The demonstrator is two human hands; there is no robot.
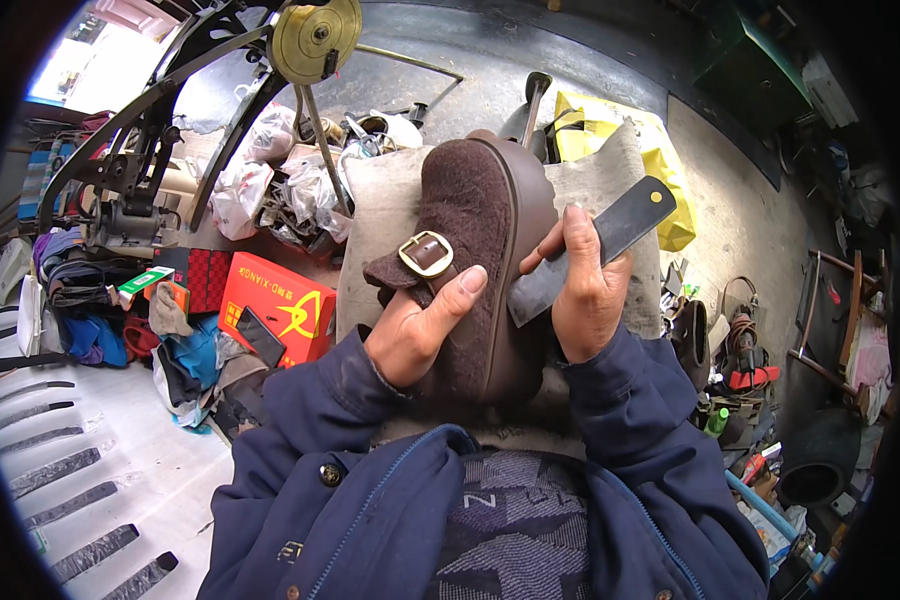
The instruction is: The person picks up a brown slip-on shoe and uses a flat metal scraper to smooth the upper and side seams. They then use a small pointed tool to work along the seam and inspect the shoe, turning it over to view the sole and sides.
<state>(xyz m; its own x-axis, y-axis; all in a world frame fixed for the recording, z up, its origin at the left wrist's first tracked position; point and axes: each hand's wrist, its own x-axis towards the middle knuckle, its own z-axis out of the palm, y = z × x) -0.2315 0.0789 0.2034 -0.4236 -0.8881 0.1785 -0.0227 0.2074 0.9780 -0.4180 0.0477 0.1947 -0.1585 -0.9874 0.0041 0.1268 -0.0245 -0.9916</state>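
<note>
The left hand (pixel 415 335) and right hand (pixel 592 290) at work on a brown, felt-textured shoe with a thick, smooth brown sole (pixel 465 190), seen from above. The shoe stands in the centre, over the person's lap and against a pale grey cloth (pixel 382 210); its rounded end points away from the body, and its sole is turned to the right. The left hand grips the near half of the shoe, thumb laid across the felt just below a gold-coloured, squarish metal buckle (pixel 427 254); its other fingers are largely hidden. The right hand is closed around a flat, dark grey metal blade with a rounded upper end (pixel 625 228), thumb along its face. The blade's slanted lower end lies at the side of the sole; whether it touches cannot be told. Beyond the cloth, to the right, is a bright yellow bag (pixel 675 190); to the left, a red cardboard box with yellow print (pixel 255 290). At upper left stands a black metal machine frame (pixel 165 110) bearing a round, brass-coloured wheel (pixel 310 45).
</note>
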